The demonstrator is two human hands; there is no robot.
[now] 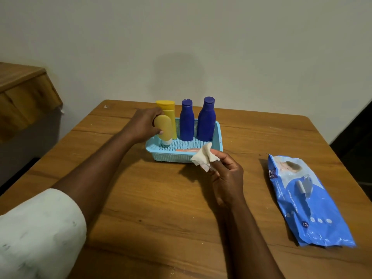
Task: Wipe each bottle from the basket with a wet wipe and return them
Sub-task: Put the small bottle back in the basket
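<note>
Wooden table, blue basket at twelve o'clock. Left hand clamped on pale yellow bottle, cap down over basket. Right hand pinching wet wipe. Wipes pack at three o'clock.

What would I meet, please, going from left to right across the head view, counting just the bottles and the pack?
Pale yellow tube held in the left hand, yellow bottle, shorter blue bottle, taller blue bottle, wet wipe pack.

Basket mid-tabletop, three bottles upright along its rear wall; wipes pack well right.
</note>
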